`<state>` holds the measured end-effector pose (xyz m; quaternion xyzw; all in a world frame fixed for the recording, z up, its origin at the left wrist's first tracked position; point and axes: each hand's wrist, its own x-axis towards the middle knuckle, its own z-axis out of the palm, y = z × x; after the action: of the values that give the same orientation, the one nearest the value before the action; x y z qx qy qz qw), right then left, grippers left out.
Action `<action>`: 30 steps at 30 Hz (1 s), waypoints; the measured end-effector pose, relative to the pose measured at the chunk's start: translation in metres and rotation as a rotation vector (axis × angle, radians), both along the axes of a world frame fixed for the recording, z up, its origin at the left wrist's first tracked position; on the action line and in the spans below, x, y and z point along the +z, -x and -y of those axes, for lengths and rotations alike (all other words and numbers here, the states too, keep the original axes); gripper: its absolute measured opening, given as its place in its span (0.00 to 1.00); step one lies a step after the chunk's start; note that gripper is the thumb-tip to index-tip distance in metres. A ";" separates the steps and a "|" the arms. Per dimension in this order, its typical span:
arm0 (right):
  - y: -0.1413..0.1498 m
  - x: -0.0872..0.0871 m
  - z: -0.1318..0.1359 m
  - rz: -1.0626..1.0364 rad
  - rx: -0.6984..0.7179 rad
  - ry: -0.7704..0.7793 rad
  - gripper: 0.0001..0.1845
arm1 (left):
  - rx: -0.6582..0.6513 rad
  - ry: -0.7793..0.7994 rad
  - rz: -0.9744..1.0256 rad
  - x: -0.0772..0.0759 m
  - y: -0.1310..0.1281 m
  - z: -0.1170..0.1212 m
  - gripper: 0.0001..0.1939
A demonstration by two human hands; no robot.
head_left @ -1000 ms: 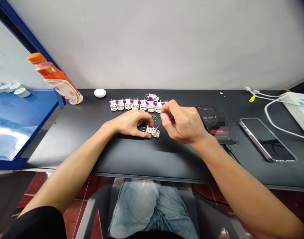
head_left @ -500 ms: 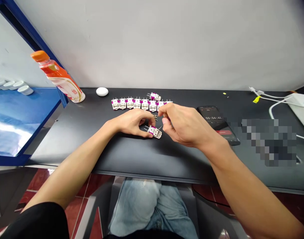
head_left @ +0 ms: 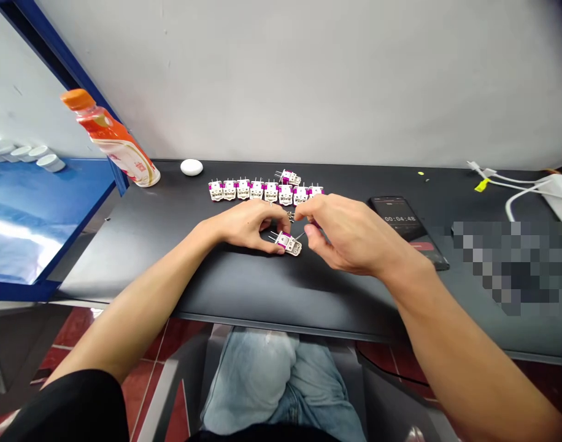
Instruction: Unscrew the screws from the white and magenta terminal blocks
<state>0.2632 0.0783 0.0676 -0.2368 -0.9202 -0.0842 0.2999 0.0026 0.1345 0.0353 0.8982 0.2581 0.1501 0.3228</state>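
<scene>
My left hand (head_left: 256,224) pinches a small white and purple plug core (head_left: 289,243) between thumb and fingers, just above the black tabletop. Metal pins stick out of its left end, and its white end faces right. My right hand (head_left: 350,233) is closed around a tool with a thin metal shaft (head_left: 300,236); the shaft points down-left at the plug core, and the fingers hide most of the handle. Small brassy metal pieces (head_left: 291,216) lie between the two hands. Behind them stands a row of several similar plug cores (head_left: 257,190), with another plug core (head_left: 289,177) lying behind the row.
A phone (head_left: 407,230) showing a running timer lies right of my right hand. White cables (head_left: 515,179) and a blurred-out object (head_left: 515,264) are farther right. At the back left are an orange-capped bottle (head_left: 119,144) and a white oval object (head_left: 191,167).
The view has shifted slightly. My right hand has drawn a little to the right, showing more of the thin shaft. My left hand keeps its grip on the plug core.
</scene>
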 end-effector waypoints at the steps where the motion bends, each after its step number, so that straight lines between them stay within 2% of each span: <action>1: 0.000 -0.001 0.000 0.002 -0.009 -0.036 0.09 | -0.003 -0.005 0.000 0.000 0.000 0.000 0.16; 4: -0.001 -0.004 0.000 0.018 -0.090 -0.057 0.08 | -0.005 -0.014 0.004 0.000 0.000 0.000 0.16; 7: -0.002 -0.002 0.001 0.044 -0.137 0.050 0.11 | 0.004 0.000 -0.002 -0.001 0.000 0.000 0.16; 13: -0.003 0.003 -0.001 0.048 -0.057 0.263 0.11 | -0.002 0.030 -0.001 0.000 0.000 0.000 0.16; 18: -0.005 0.009 0.000 0.071 -0.047 0.120 0.08 | 0.001 0.016 -0.004 0.001 0.001 0.001 0.17; 21: -0.004 0.025 0.001 0.239 -0.147 0.140 0.15 | -0.003 0.014 0.002 0.000 0.001 0.000 0.16; 24: 0.000 0.048 -0.001 0.438 -0.239 0.290 0.18 | -0.015 0.021 0.010 -0.001 0.002 -0.001 0.16; 26: 0.000 0.060 -0.005 0.533 -0.288 0.332 0.22 | -0.023 0.017 0.019 -0.002 0.002 -0.001 0.15; 28: -0.001 0.063 -0.010 0.599 -0.245 0.334 0.28 | -0.027 0.005 0.028 -0.003 0.002 -0.001 0.14; 30: -0.006 0.055 -0.016 0.570 -0.168 0.281 0.31 | -0.030 -0.008 0.033 -0.004 0.002 -0.001 0.13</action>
<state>0.2689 0.0941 0.1230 -0.3179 -0.9470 -0.0438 -0.0133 0.0004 0.1355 0.0317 0.9006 0.2386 0.1610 0.3257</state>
